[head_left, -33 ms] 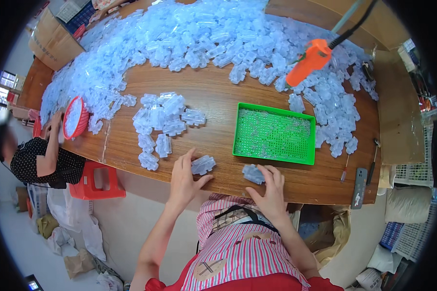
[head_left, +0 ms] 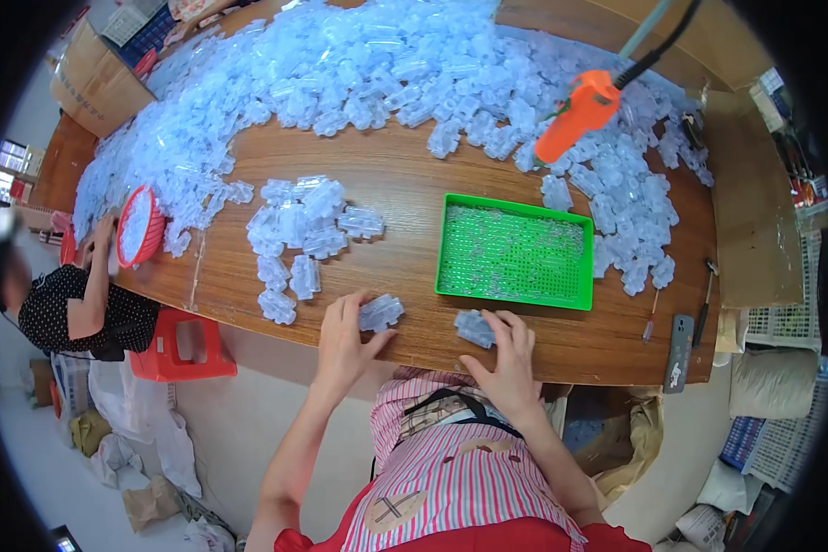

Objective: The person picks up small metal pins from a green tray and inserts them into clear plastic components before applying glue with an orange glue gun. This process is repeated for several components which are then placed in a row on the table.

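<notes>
On the brown table in front of me lie two clear bluish plastic parts, ribbed and blocky. The left part [head_left: 380, 314] rests beside the fingertips of my left hand [head_left: 343, 342], whose thumb and fingers are spread apart. My right hand [head_left: 506, 357] has its index fingertip at the right edge of the other part [head_left: 475, 327], with the thumb held away from it. Neither part appears gripped or lifted. A loose cluster of similar parts [head_left: 299, 221] sits beyond my left hand. Past my right hand is a green tray [head_left: 515, 301] with many tiny clear pieces in it.
A big heap of clear plastic parts [head_left: 340, 64] covers the table's far side. An orange tool [head_left: 577, 118] hangs on a cable at the right. A screwdriver [head_left: 650, 317] and a dark grey flat object [head_left: 679, 354] lie near the right edge. A person [head_left: 74, 299] works beside a red basket [head_left: 156, 237].
The whole view has shifted very slightly. Both hands and the two parts near them keep the same places relative to each other.
</notes>
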### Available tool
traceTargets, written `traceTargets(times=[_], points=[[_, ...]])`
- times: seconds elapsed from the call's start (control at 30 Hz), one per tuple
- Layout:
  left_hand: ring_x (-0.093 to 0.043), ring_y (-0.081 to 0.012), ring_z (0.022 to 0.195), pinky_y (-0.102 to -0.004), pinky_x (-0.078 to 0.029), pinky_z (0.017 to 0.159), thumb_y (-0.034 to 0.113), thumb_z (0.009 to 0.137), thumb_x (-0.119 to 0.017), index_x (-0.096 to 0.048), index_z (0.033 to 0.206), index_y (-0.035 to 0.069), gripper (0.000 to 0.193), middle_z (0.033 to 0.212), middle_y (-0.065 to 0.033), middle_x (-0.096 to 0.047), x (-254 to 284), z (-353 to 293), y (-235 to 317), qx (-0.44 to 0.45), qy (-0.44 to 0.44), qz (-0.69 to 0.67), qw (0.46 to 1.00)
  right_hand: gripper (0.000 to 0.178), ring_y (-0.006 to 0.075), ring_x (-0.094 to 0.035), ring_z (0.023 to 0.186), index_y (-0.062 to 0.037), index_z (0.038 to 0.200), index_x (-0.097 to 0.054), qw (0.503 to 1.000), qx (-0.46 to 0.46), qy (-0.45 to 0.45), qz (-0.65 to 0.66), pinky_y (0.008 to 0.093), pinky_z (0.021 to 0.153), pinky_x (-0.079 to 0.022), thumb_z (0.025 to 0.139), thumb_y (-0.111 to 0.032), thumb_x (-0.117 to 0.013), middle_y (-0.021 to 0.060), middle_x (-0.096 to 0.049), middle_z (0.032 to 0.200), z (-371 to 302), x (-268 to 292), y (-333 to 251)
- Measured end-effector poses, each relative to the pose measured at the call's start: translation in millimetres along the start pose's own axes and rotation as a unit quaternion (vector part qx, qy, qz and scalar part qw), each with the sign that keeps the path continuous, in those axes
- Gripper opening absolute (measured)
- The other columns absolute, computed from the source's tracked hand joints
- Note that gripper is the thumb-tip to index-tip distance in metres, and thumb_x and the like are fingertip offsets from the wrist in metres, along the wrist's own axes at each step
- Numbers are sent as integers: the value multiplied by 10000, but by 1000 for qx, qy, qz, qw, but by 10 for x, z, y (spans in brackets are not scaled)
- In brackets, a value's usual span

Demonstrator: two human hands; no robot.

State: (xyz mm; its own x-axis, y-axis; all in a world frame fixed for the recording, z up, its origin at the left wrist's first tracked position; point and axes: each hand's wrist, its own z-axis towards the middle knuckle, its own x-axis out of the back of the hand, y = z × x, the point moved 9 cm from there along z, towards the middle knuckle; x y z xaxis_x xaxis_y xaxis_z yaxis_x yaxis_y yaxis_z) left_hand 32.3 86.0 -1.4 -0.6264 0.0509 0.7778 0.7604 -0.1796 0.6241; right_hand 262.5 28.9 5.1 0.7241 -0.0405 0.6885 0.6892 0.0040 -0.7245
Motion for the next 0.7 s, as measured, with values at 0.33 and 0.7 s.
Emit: traceTargets(times=[0.33,0.7], points=[[-606,-295,772,-390,-491,651,446,687,-781,-459,1150,11,712,888,-141,-584,-168,-87,230,100,-12,43,994,533,350,-441,1074,-47,1220,-496,998,45,20,-32,435,934,-374,735,-116,-706,138,-494,1186,91,-87,94],[-623,-252,751,-372,-500,632,12,843,-580,-351,1340,78,551,890,-159,-605,-502,-131,379,181,-99,-227,952,347,348,-497,1034,-29,1062,-557,997,26,77,6,417,893,-415,730,-2,-654,159,-527,1120,42,139,247]])
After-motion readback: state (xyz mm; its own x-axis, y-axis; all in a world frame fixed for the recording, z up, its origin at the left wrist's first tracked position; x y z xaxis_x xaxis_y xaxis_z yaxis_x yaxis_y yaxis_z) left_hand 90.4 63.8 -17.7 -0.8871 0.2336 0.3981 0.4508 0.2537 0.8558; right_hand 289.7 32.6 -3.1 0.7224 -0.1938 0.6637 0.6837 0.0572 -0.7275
